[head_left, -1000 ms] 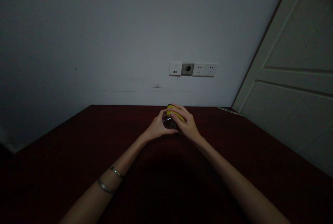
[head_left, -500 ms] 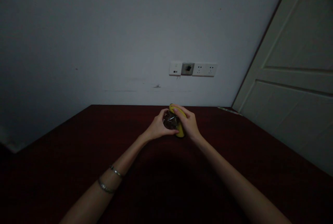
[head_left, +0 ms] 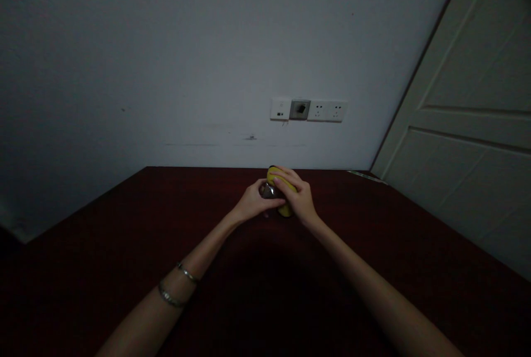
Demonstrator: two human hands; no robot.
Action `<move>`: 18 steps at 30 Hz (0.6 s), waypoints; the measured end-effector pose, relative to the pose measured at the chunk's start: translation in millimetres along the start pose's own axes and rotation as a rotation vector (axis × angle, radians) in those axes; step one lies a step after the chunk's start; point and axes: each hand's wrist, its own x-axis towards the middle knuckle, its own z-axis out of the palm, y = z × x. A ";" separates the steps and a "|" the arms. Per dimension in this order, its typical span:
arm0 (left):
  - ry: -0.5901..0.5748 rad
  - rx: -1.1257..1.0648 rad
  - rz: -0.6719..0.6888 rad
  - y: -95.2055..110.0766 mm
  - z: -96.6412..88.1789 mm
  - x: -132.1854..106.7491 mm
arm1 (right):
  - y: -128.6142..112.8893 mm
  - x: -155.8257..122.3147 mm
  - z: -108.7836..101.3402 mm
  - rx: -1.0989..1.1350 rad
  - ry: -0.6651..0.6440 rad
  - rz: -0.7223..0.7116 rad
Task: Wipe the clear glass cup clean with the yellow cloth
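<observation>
Over far table (head_left: 373,246): both hands are meeting.
Left hand (head_left: 251,205): curling closed round shiny object (head_left: 266,191); a firm grip is serving best.
Right hand (head_left: 302,199): clasping yellow pad (head_left: 285,210), pressing it against object.

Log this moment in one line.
left hand: holds shiny object | right hand: holds yellow item against it | over table

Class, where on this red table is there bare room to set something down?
Bare tabletop lies left of the left hand toward the wall, right of the right hand toward the door, and near, between the forearms. Crowded only mid-table, where both hands close on the yellow object and dark object.
</observation>
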 end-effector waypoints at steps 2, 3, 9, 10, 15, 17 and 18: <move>-0.026 -0.030 -0.043 1.5 0.1 -0.8 | 6.3 3.9 -0.5 0.120 0.053 0.148; -0.032 -0.039 -0.044 1.7 0.0 -1.0 | 8.2 5.3 -0.9 0.166 0.065 0.205; -0.007 -0.085 -0.049 -1.8 -0.9 2.2 | -1.9 2.2 -3.4 0.015 -0.015 0.010; -0.011 -0.090 -0.048 -2.7 -1.3 2.8 | -5.2 0.2 -3.2 -0.032 -0.060 -0.060; -0.036 -0.085 0.000 -6.8 -3.7 3.9 | -13.9 -6.6 0.1 -0.156 -0.207 -0.270; -0.026 -0.102 -0.001 -6.6 -3.4 3.2 | -13.2 -5.9 1.4 -0.136 -0.167 -0.236; -0.022 -0.109 -0.005 -5.7 -3.0 2.7 | -12.2 -4.7 1.7 -0.116 -0.128 -0.197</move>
